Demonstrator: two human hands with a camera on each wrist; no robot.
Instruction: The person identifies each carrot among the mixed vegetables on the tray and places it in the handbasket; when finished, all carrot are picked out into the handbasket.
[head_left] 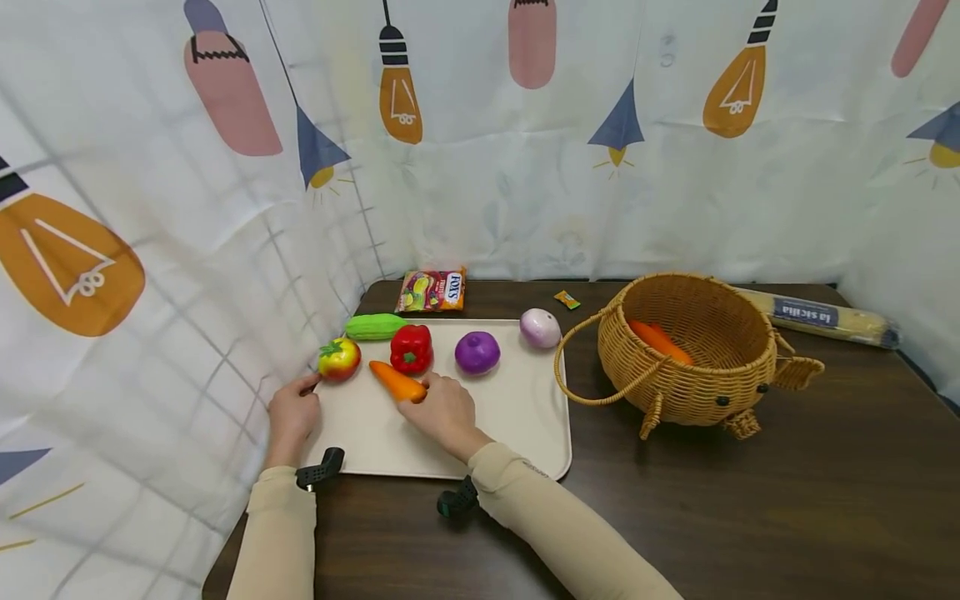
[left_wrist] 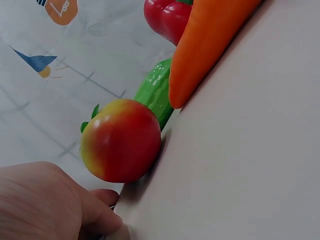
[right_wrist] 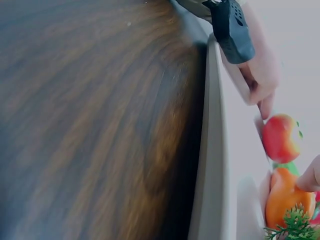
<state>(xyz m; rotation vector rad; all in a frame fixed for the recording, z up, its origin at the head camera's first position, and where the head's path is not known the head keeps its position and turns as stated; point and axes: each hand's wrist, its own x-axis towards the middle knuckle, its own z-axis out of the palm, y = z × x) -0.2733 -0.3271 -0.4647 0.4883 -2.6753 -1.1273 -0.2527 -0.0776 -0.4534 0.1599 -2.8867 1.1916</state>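
My right hand (head_left: 446,410) holds an orange carrot (head_left: 393,381) by its thick end, low over the beige tray (head_left: 375,446). Its green leafy top (right_wrist: 295,224) shows in the right wrist view. At the tray's left edge, my left hand (head_left: 292,417) grips the rim, right beside a red and yellow tomato (head_left: 339,359). Behind the carrot sit a red bell pepper (head_left: 411,349) and a long green vegetable (head_left: 374,327). A round purple vegetable (head_left: 477,353) and a pale purple one (head_left: 540,328) are further right on the tray.
Right of the tray stands a wicker basket (head_left: 675,392) with an orange carrot (head_left: 660,342) inside, its handle tilted toward the tray. A candy bag (head_left: 432,291) and a small wrapped candy (head_left: 567,299) lie behind. A pasta pack (head_left: 825,317) lies behind the basket.
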